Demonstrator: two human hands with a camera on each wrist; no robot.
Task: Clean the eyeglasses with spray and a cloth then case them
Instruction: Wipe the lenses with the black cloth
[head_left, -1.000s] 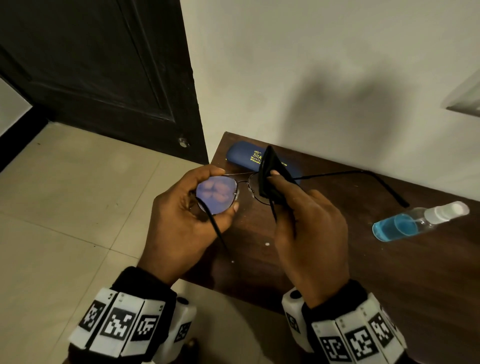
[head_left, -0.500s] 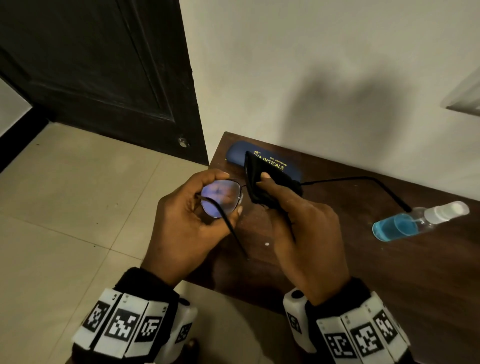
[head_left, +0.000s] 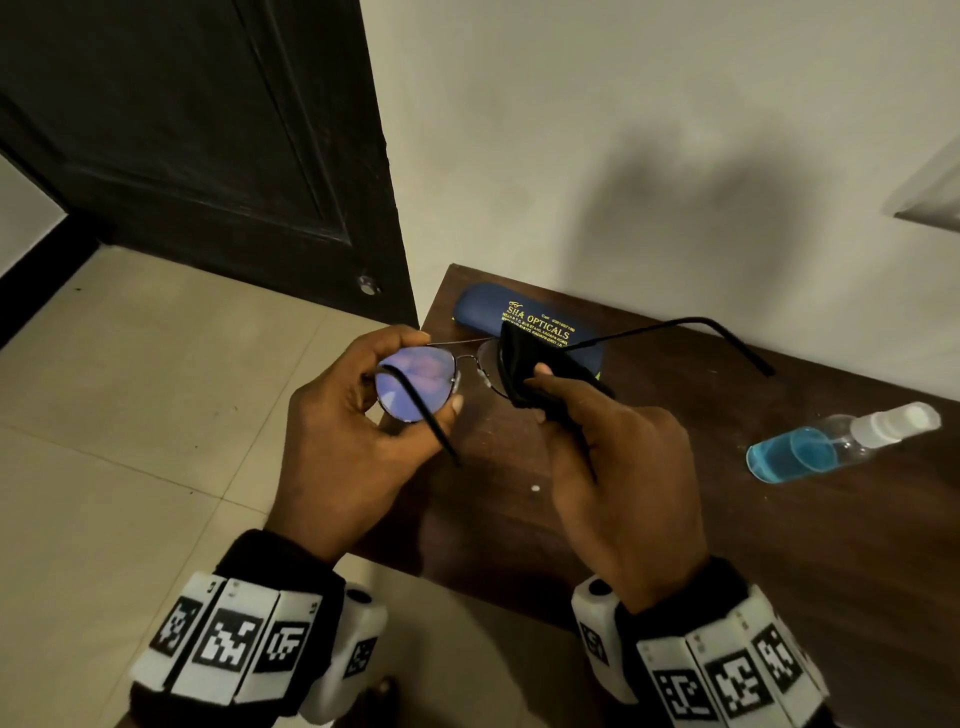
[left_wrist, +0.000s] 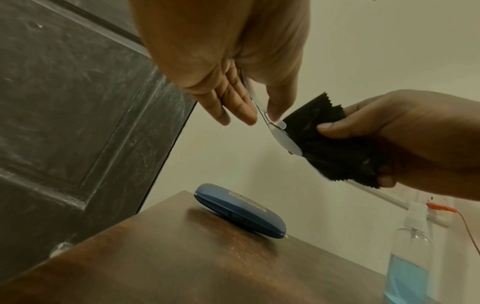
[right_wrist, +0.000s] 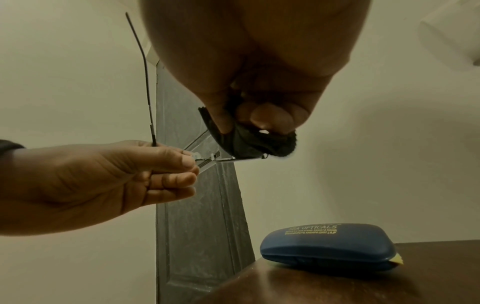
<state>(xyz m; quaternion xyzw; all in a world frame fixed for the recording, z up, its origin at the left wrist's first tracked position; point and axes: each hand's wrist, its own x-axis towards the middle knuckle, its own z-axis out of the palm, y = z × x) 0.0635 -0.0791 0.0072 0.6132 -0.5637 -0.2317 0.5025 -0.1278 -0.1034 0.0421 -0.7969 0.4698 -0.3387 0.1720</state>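
At frame centre, the left hand pinches one lens rim to steady the eyeglasses while the right hand pinches the cloth around the other lens for wiping, above the surface.

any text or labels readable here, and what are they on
"SHA OPTICALS": gold print on the lid of the blue glasses case.
Smaller gold lines above and below it on the case: too small to read.
Wrist bands: square black-and-white marker patterns, no words.
Spray bottle: no label visible.
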